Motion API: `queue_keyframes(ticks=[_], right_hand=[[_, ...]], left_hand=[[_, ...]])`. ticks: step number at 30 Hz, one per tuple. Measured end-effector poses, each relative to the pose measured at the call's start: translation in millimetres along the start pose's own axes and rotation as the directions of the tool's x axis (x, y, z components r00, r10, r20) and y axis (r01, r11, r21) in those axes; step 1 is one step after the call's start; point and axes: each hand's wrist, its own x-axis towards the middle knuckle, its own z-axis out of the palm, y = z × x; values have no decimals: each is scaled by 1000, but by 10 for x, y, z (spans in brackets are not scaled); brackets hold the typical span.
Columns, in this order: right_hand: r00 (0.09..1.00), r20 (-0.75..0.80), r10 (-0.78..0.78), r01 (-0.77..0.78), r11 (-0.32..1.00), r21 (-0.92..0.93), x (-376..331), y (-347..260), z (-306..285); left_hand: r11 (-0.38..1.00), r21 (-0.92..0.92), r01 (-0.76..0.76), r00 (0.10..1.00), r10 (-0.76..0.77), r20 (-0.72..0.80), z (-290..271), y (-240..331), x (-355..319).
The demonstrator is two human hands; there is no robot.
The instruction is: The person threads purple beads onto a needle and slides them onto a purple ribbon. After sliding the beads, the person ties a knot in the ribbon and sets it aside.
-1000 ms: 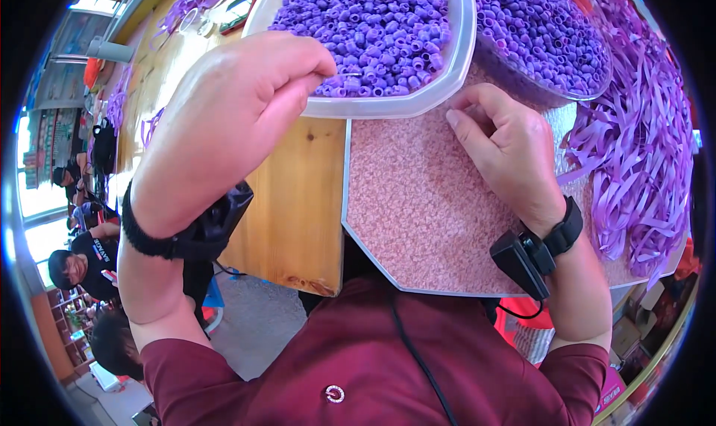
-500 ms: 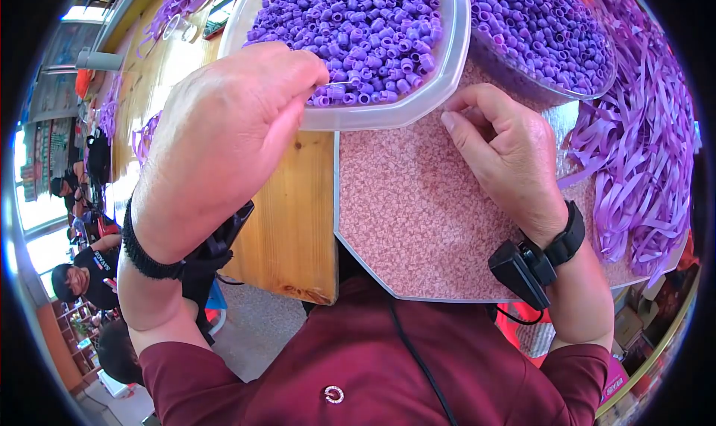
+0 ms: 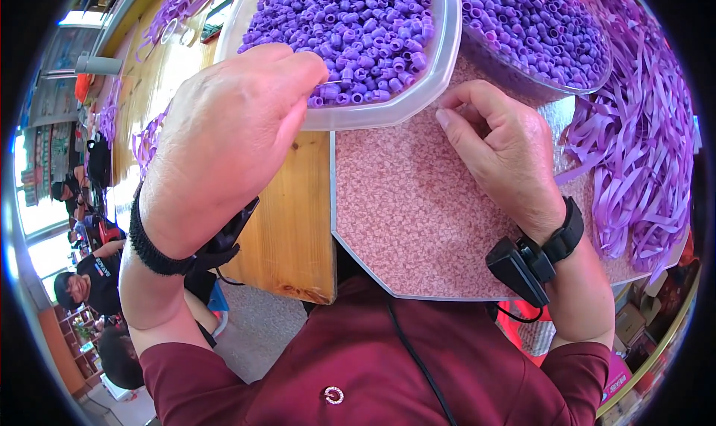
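Observation:
My left hand (image 3: 231,135) hovers at the near rim of a clear plastic tray (image 3: 388,117) heaped with small purple tube beads (image 3: 350,23). Its thumb and forefinger pinch a thin metal needle (image 3: 334,81) whose tip points into the beads. My right hand (image 3: 500,146) rests on a pink speckled octagonal board (image 3: 418,225) just beside the tray, with its fingers curled in and the thumb pressed to them. Whether it holds a thread is not visible. Both wrists carry black bands, and the right one has a small black device (image 3: 522,266).
A second clear container of purple beads (image 3: 537,23) stands at the back right. A pile of purple ribbon strips (image 3: 641,158) lies on the right. The wooden table (image 3: 291,225) runs off to the left, with more purple strips (image 3: 149,139). People sit below at the far left (image 3: 82,284).
Both hands stay almost where they were. Only the view has shifted slightly.

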Motion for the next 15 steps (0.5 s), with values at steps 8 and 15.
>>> queue_keyframes(ticks=[8, 15], right_hand=[[1000, -3, 3, -3, 1000, 16, 4, 12, 12], [1000, -7, 3, -3, 1000, 16, 6, 22, 7]], left_hand=[[1000, -28, -11, 993, 8, -115, 131, -74, -8], [998, -27, -54, 992, 50, -113, 126, -67, 12]])
